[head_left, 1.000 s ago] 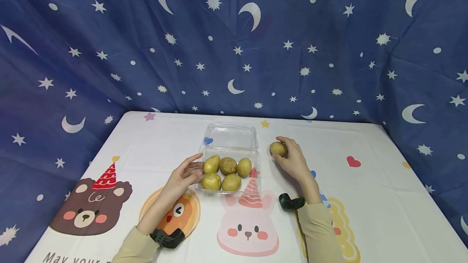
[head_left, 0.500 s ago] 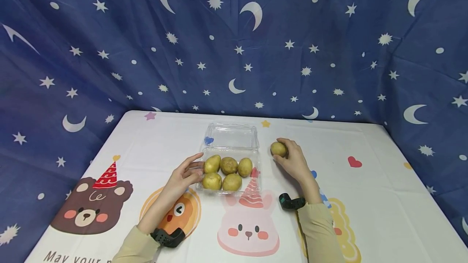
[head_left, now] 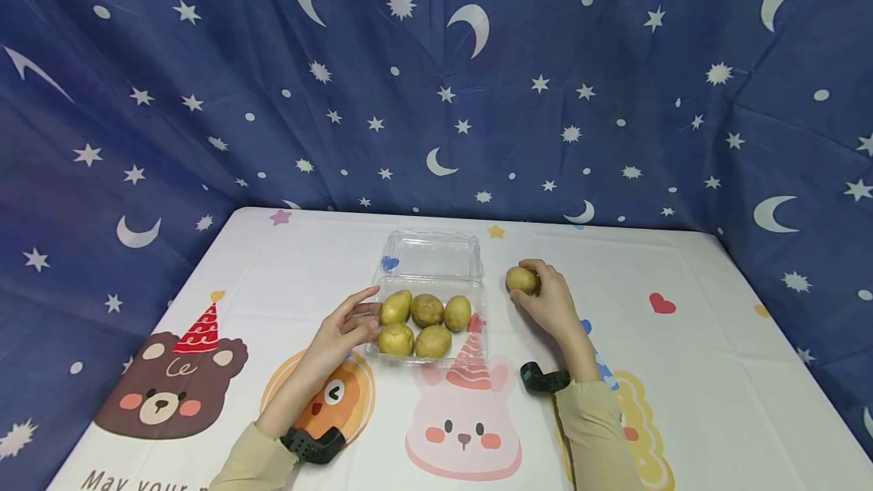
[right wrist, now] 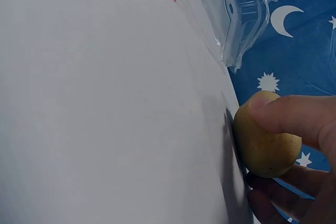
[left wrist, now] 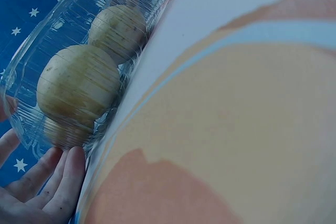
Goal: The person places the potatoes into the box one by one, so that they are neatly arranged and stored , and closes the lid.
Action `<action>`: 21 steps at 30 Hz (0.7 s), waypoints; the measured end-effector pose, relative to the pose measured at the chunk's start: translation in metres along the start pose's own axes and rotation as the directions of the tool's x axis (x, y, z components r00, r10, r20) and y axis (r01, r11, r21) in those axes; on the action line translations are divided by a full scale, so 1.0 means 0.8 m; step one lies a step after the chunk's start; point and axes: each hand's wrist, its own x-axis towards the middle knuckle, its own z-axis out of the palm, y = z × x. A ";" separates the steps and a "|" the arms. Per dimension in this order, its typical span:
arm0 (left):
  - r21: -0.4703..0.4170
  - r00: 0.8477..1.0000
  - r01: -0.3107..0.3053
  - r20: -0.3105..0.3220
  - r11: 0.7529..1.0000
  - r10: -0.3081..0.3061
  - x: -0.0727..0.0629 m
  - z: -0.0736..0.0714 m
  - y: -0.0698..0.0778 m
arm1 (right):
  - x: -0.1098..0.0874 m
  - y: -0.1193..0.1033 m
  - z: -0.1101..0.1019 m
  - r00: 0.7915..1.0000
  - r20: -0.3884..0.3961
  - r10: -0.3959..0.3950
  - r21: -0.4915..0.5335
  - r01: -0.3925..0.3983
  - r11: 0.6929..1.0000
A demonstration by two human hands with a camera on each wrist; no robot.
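Observation:
My right hand [head_left: 549,298] holds a yellow-brown potato [head_left: 521,279] between thumb and fingers, to the right of a clear plastic clamshell box [head_left: 477,339]. In the right wrist view the thumb presses on the upper end of that potato [right wrist: 268,140], with fingers curled beneath it and its shadow on the cloth alongside. Several potatoes [head_left: 427,310] lie in two rows inside the box, whose lid [head_left: 436,254] is folded back on the far side. At the box's left wall rests my left hand [head_left: 344,328]; its fingertips [left wrist: 76,156] touch the plastic in the left wrist view, with fingers extended.
A white tablecloth [head_left: 736,370] with cartoon prints covers the table. Behind it hangs a dark blue curtain [head_left: 382,44] with moons and stars. Each wrist wears a black camera mount, on the left [head_left: 314,444] and the right [head_left: 543,378].

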 end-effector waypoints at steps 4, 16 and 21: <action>-0.001 1.000 0.003 -0.004 1.000 -0.003 0.000 0.000 0.000 | 0.000 0.001 0.002 1.000 -0.021 -0.003 -0.008 0.003 1.000; 0.015 1.000 0.012 -0.010 1.000 -0.012 0.000 0.000 0.001 | -0.001 -0.003 -0.003 0.999 -0.033 -0.021 0.004 0.021 1.000; 0.019 1.000 0.008 -0.015 1.000 -0.008 0.000 0.000 0.002 | -0.002 -0.007 -0.006 0.999 -0.040 -0.024 0.019 0.024 1.000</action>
